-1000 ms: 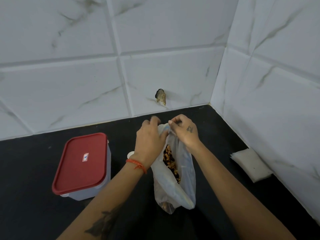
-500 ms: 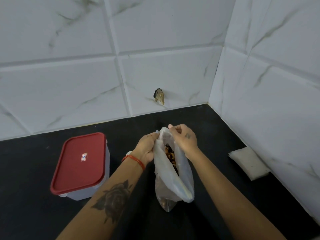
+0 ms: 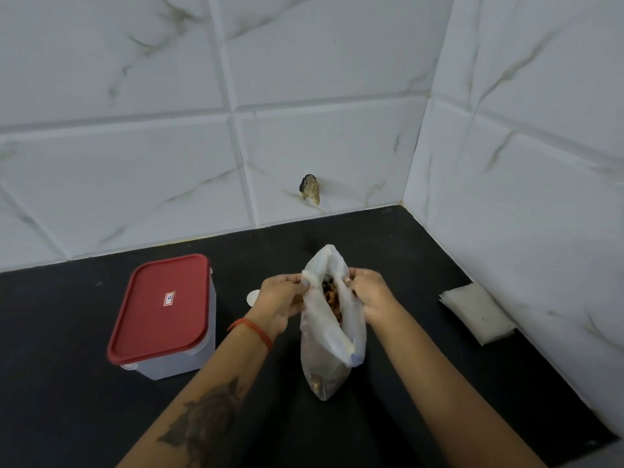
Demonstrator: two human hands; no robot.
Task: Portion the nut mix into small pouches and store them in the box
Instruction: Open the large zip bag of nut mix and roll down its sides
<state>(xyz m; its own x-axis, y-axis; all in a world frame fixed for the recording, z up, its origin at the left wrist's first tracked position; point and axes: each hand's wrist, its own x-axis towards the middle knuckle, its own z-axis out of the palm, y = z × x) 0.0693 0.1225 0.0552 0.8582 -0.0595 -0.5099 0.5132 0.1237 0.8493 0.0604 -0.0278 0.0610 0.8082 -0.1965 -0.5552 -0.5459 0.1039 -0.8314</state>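
A translucent plastic bag of nut mix (image 3: 329,352) stands on the black counter (image 3: 67,400), its mouth pulled wide so brown nuts (image 3: 332,298) show inside. My left hand (image 3: 282,298) pinches the bag's left rim and my right hand (image 3: 371,295) pinches the right rim. To the left stands a white box with a red lid (image 3: 162,309), closed. A stack of small clear pouches (image 3: 476,312) lies flat by the right wall.
A small white round object (image 3: 252,296) peeks out behind my left hand. White marble tiles form the back and right walls, meeting in a corner. A dark chipped hole (image 3: 310,190) marks the back wall.
Both hands have slid apart along the bag's rim, spreading its mouth open. The view has shifted slightly.
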